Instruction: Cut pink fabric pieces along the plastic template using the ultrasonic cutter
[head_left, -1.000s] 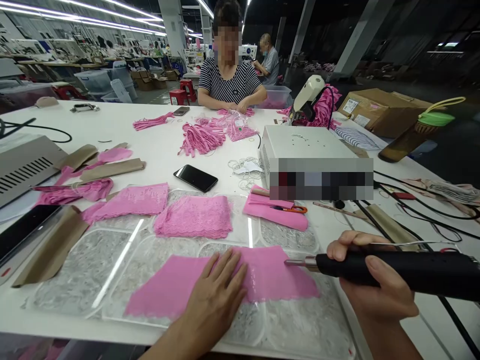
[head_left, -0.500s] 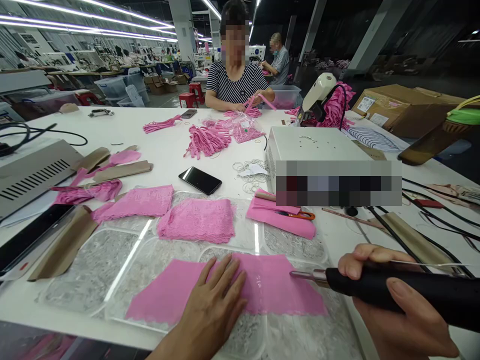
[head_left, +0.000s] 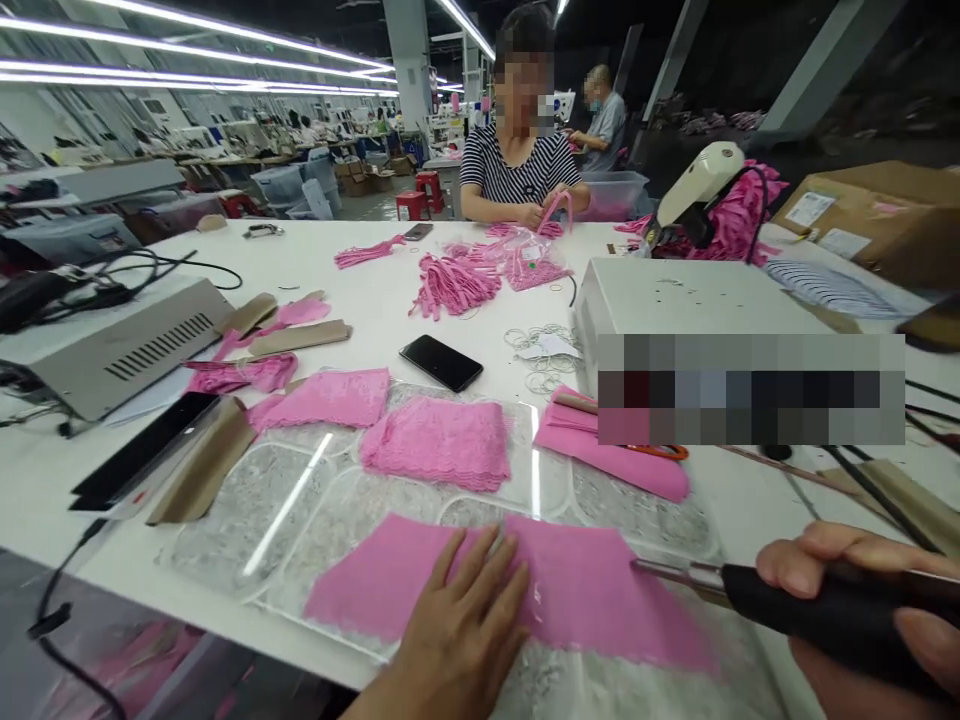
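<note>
My left hand (head_left: 472,610) lies flat, fingers spread, on the middle of a pink fabric piece (head_left: 577,590). That fabric rests on a clear, grey-patterned sheet (head_left: 337,500) on the white table. My right hand (head_left: 855,590) is wrapped round the black handle of a pen-like tool (head_left: 810,610). The tool's thin metal tip meets the fabric's right part near its upper edge. Beyond my hands lie a stack of pink lace pieces (head_left: 439,445) and another pink lace piece (head_left: 330,397). Folded pink fabric (head_left: 611,455) with orange-handled scissors (head_left: 667,452) lies to the right.
A black phone (head_left: 441,361) lies mid-table. Grey metal boxes stand left (head_left: 142,340) and right (head_left: 690,290), with cables around them. Pink straps (head_left: 455,284) lie farther back. Across the table sits a person in a striped top (head_left: 517,170), holding pink straps.
The view has swung left, so most things appear farther right. My left hand stays flat on the fabric, and my right hand still holds the tool with its tip at the cloth.
</note>
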